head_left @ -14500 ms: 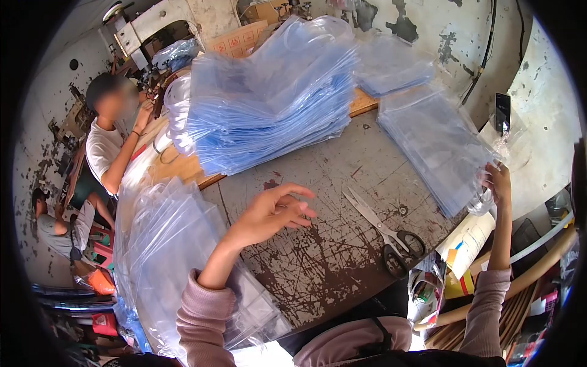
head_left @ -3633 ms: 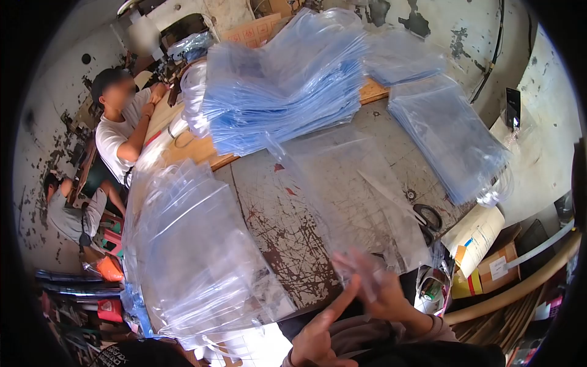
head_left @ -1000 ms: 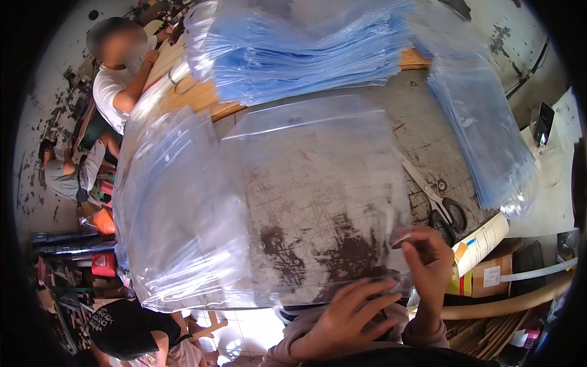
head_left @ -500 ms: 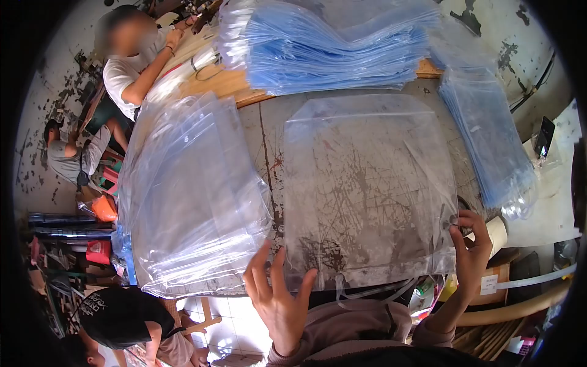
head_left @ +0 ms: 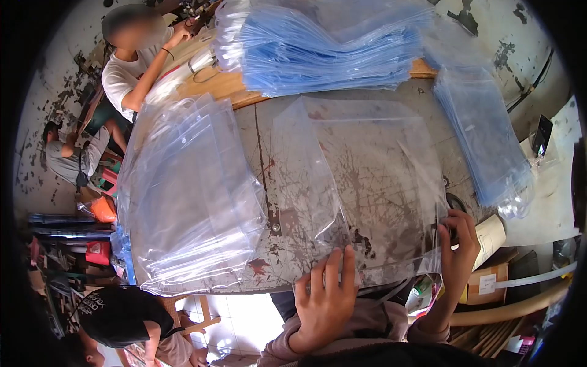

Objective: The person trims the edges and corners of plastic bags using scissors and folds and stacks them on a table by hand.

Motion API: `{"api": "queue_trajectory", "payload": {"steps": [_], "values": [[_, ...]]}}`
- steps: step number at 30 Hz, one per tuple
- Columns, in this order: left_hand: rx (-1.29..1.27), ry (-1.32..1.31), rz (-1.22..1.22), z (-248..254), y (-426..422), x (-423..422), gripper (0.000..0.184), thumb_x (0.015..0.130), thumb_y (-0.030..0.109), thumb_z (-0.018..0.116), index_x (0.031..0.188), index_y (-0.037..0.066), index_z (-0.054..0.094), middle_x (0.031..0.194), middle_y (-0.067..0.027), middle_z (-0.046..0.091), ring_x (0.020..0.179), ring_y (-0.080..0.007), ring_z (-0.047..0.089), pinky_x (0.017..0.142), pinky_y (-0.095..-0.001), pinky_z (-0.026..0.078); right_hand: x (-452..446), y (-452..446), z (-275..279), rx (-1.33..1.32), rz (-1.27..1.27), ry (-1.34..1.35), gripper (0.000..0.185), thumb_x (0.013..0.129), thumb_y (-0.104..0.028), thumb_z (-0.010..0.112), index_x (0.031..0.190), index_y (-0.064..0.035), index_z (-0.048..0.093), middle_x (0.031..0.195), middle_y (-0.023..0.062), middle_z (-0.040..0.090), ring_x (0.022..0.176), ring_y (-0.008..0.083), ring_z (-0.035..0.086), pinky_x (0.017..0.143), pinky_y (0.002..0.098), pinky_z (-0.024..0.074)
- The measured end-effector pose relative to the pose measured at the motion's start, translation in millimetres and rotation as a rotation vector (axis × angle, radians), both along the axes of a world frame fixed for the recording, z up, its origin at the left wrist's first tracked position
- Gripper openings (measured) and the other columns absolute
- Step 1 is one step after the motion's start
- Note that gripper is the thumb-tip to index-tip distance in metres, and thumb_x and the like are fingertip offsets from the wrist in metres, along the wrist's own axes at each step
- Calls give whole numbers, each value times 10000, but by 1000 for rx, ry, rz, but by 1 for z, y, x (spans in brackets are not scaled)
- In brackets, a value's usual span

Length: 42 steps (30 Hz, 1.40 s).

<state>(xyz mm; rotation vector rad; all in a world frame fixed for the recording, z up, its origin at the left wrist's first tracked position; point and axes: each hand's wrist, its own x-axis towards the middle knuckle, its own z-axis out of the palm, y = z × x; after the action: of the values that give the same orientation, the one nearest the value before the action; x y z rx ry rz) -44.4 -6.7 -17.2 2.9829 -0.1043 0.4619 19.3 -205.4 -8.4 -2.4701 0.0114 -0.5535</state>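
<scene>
A clear plastic bag (head_left: 391, 177) lies in front of me on the scratched grey tabletop (head_left: 269, 257), its left part lifted and curling over toward the right. My left hand (head_left: 327, 293) is at its near edge, fingers long over the turned-in plastic and the thumb hidden; it appears to hold the bag's lower left part. At the lower right corner my right hand (head_left: 460, 241) pinches the bag's side edge between thumb and fingers. Pale tubing or cord trails below the near edge, between my hands.
Clear bags (head_left: 189, 183) are piled at left. A thick bluish stack of plastic (head_left: 330, 55) sits at the back, another stack (head_left: 483, 134) at right. Behind my right hand are scissors-like dark loops (head_left: 455, 202) and a cardboard box (head_left: 486, 284). A co-worker (head_left: 131, 73) sits back left; others are farther left.
My left hand has moved right, and the bag's left side has folded inward with it. The right hand stays at the right edge, shifted slightly left in view.
</scene>
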Motion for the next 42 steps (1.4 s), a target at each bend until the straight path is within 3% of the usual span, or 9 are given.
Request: {"api": "queue_trajectory", "payload": {"steps": [2, 5, 17, 20, 23, 26, 27, 39, 42], "values": [[22, -13, -7, -2, -1, -1, 431, 692, 279, 676, 1096, 141, 623, 1041, -16, 540, 893, -178, 530, 811, -398, 421, 0, 0, -2, -18, -4, -26, 108, 766, -34, 637, 852, -8, 577, 994, 133, 599, 781, 275, 599, 604, 306, 459], [41, -25, -9, -4, -2, 0, 438, 694, 274, 680, 1105, 136, 616, 1067, -25, 522, 939, -192, 512, 881, -466, 376, 0, 2, -4, 7, -10, -45, 113, 771, -48, 635, 842, -2, 561, 991, 143, 594, 806, 309, 596, 644, 335, 453], [32, 32, 4, -1, -7, -1, 454, 702, 265, 682, 1125, 122, 599, 1073, -32, 503, 991, -203, 495, 988, -628, 243, -1, 0, -3, 34, -22, 17, 143, 772, -63, 636, 859, 0, 542, 1019, 145, 571, 896, 317, 572, 721, 357, 450], [6, 53, -19, -1, -5, -1, 460, 708, 250, 683, 1137, 115, 590, 1074, -35, 499, 1001, -207, 492, 989, -646, 225, -2, -10, 2, 218, -12, 172, 141, 781, -44, 612, 904, -1, 560, 1079, 153, 564, 973, 316, 561, 805, 368, 442], [-61, 84, -54, -2, -1, -1, 468, 720, 236, 681, 1158, 108, 576, 1101, -49, 487, 1023, -223, 481, 993, -645, 216, 5, -31, 0, -119, -185, -233, 276, 782, 10, 558, 1057, -12, 547, 1154, 169, 545, 1087, 339, 514, 940, 385, 372], [-203, 138, -119, 0, 7, -1, 477, 735, 231, 675, 1180, 100, 560, 1130, -74, 471, 1047, -244, 466, 997, -635, 214, 11, -39, -2, 110, 45, -82, 350, 775, 34, 537, 1121, -17, 517, 1186, 173, 525, 1097, 355, 505, 948, 385, 366], [-204, 132, -121, 1, 9, 0, 477, 735, 231, 675, 1180, 100, 560, 1130, -74, 471, 1047, -244, 466, 997, -635, 214, 13, -42, -3, -35, 106, -55, 392, 770, 48, 526, 1155, -20, 499, 1217, 177, 500, 1105, 370, 497, 947, 380, 374], [-249, 149, -153, -2, 14, -2, 468, 756, 256, 668, 1185, 101, 564, 1187, -113, 451, 1080, -273, 454, 992, -634, 212, 13, -27, -1, -68, 147, 7, 293, 749, 70, 524, 1029, -3, 571, 1146, 165, 547, 1033, 355, 547, 876, 368, 426], [-243, 206, -158, 8, 18, -6, 508, 768, 301, 656, 1223, 110, 536, 1270, -180, 410, 1174, -328, 412, 989, -630, 220, 15, -25, 2, -83, 146, 10, 274, 758, 60, 517, 1019, 0, 573, 1120, 164, 556, 1014, 357, 554, 865, 368, 429]]}}
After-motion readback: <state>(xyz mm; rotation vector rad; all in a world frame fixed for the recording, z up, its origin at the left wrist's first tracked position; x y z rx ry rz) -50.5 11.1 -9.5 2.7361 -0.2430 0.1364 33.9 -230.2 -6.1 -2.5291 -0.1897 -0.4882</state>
